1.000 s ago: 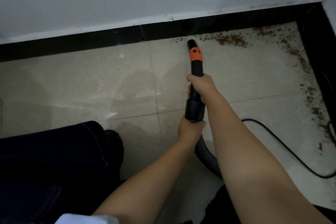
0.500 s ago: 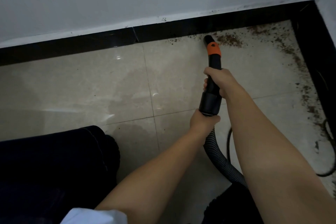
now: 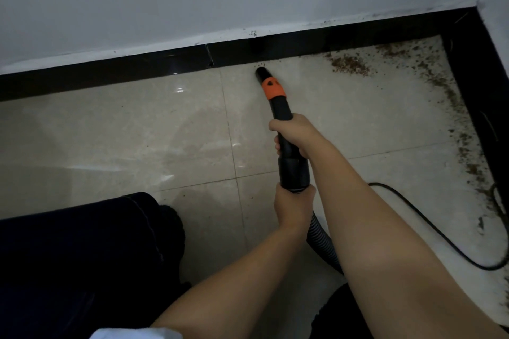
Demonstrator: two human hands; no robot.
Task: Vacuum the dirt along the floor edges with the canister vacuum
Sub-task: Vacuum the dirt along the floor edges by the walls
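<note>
Gripping the wand (image 3: 281, 115) with both my right hand (image 3: 292, 135) and left hand (image 3: 293, 206), I'm working the baseboard (image 3: 165, 63) edge; next I judge the nozzle (image 3: 261, 74) must sweep toward the dirt (image 3: 349, 64) at upper right.

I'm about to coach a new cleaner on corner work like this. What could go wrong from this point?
1. The nozzle sits left of the main dirt pile; a fast sweep along the black skirting might scatter crumbs instead of lifting them.
2. The power cord runs across the floor into the dirt strip along the right wall; working that edge could snag or drag it.
3. Both the right hand and left hand grip the wand, so neither is free to move the cord.
</note>
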